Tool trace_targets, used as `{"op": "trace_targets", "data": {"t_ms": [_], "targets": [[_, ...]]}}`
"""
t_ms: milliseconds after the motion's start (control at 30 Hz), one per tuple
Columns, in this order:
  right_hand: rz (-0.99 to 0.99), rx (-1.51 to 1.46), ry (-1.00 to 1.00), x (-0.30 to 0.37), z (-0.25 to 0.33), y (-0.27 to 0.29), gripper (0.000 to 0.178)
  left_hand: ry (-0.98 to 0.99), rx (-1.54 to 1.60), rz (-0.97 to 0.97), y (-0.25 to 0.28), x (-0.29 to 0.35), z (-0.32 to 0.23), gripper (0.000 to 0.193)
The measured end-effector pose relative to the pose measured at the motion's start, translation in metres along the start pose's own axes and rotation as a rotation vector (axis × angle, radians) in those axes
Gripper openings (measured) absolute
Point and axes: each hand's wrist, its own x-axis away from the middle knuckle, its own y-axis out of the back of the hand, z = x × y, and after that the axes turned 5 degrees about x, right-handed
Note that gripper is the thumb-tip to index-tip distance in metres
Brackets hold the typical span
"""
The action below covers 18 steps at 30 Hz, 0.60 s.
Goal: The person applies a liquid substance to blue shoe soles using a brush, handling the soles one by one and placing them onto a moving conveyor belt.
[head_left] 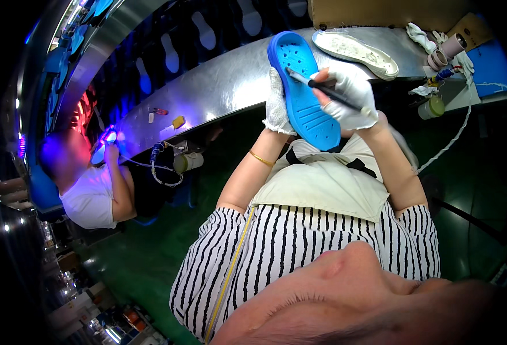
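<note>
My left hand [276,106], in a white knit glove, is closed on the left edge of a blue shoe sole [306,112], held up tilted with its inner face toward me. That face has holes at the toe end and ridges toward the heel. In my right hand [351,100], gloved with bare fingertips, a thin brush with a black handle [323,88] is pinched. Its tip meets the sole's inner face near the toe holes. Beyond my right hand, a white shoe sole [357,53] lies on the metal bench.
The metal bench [230,86] curves away left, beside a dark conveyor [187,54] carrying several soles. At right stand a cup [453,45], white gloves [420,37], a small pot [431,107] and a hanging cord [459,133]. A co-worker [95,195] sits at left under purple light.
</note>
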Motion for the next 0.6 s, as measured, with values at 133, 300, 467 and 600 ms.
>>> {"op": "trace_targets", "data": {"t_ms": [133,300,467,600], "targets": [[0.045,-0.052,-0.059,0.012,0.022,-0.007,0.021,-0.005,-0.068,0.014,0.01,-0.006,-0.003,0.077],[0.052,0.083,0.036,0.011,0.016,-0.004,0.022,-0.128,-0.09,-0.05,0.011,-0.016,-0.011,0.076],[0.152,-0.11,-0.107,0.015,0.025,-0.004,0.02,-0.143,-0.068,-0.029,0.003,-0.02,-0.025,0.077],[0.108,-0.126,-0.149,0.001,-0.003,0.011,0.013,-0.118,0.095,0.08,-0.002,-0.009,-0.023,0.083]]}}
